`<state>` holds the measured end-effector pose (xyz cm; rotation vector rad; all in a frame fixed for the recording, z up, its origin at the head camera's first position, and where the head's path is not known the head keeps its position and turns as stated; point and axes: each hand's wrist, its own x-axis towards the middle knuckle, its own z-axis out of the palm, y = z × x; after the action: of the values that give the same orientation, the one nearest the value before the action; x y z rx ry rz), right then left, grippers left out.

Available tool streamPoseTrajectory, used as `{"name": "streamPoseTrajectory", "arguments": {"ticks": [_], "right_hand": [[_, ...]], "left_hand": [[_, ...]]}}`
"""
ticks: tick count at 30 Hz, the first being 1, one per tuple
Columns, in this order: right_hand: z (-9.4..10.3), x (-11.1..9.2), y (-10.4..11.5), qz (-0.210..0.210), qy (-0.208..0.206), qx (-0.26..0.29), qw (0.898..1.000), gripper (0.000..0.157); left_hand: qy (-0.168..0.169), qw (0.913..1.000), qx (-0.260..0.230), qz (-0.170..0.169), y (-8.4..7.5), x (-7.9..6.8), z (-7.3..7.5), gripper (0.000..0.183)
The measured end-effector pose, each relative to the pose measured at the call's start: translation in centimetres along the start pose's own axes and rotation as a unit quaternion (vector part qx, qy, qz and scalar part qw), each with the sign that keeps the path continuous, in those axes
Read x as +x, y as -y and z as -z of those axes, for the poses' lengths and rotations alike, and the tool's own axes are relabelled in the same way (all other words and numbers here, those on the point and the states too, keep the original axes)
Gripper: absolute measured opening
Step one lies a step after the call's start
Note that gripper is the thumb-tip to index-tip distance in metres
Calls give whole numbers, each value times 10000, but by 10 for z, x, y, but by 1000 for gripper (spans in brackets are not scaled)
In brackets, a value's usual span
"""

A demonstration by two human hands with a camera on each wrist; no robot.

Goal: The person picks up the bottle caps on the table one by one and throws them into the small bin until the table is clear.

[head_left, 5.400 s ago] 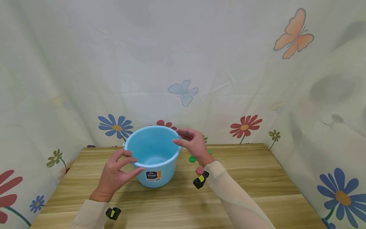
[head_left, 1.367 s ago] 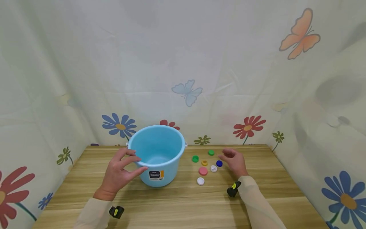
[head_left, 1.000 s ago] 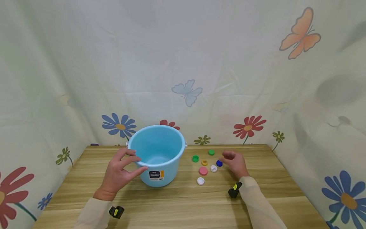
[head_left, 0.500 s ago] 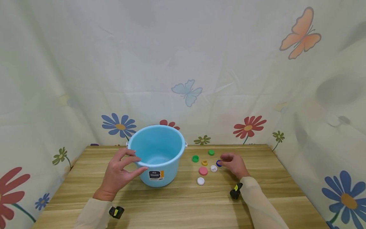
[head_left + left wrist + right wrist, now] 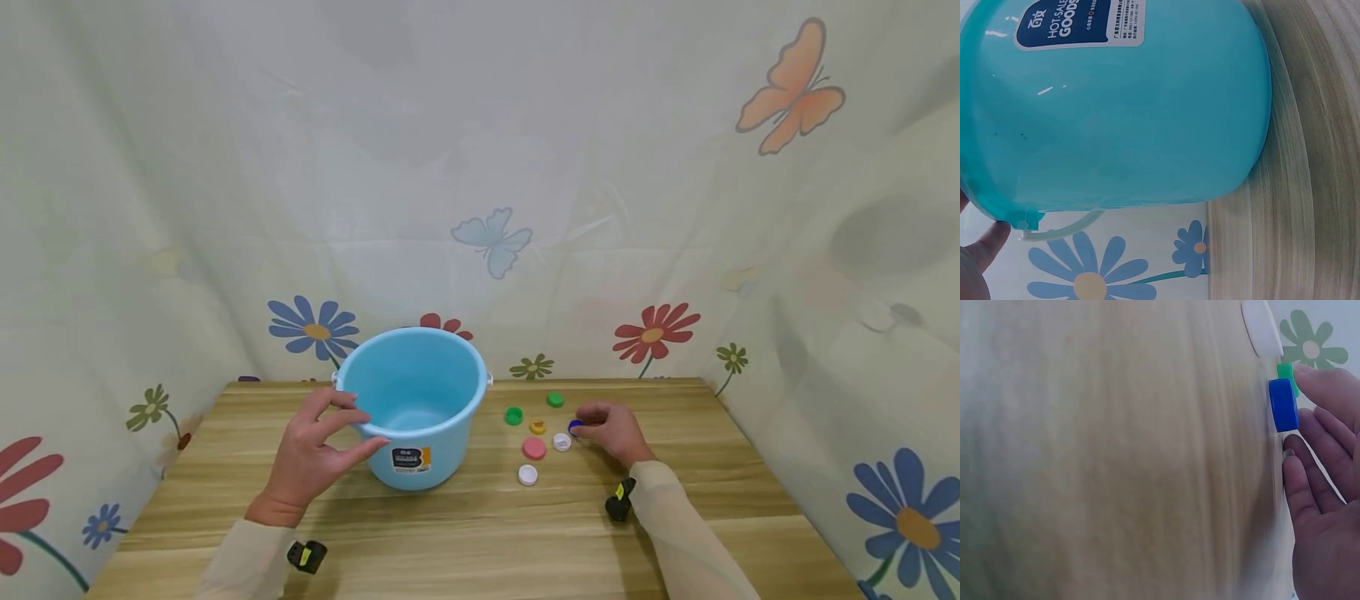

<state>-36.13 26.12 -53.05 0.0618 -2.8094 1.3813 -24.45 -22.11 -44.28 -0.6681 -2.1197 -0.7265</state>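
A light blue bucket stands upright on the wooden table, its label facing front. My left hand holds its near left rim, fingers at the edge and thumb along the outside. In the left wrist view, fingertips show close to the handle mount. My right hand is low over the table, pinching a blue bottle cap between thumb and index finger. The remaining fingers are loosely bent beneath. Left of that hand lie a white cap, a pink cap and a yellow cap.
Two green caps, a nearer one and a farther one, lie toward the back of the table. Another white cap is nearest the front. A flower-patterned curtain hangs behind and at both sides.
My right hand left the bucket rim, went right to the caps, then closed its thumb and finger onto the blue one, which has tilted. My left hand stays at the rim.
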Motion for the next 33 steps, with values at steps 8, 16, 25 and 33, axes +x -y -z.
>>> {"name": "streamPoseTrajectory", "arguments": {"ticks": [8,16,25,33], "right_hand": [[3,1,1,131,208,-178,9995,33],[3,2,-1,227,254,-255,9991,32],[1,4,-3,278,241,-304,9989,31],[0,5,-5,316,227,-422,9983,30]], "left_hand": [[5,10000,13,-7,2,-1,-1,36],[-11,10000,-34,-21,2,-1,-1,36],[-25,10000,-21,-56,1,1,0,37],[42,10000,17,3,1,1,0,36]]}}
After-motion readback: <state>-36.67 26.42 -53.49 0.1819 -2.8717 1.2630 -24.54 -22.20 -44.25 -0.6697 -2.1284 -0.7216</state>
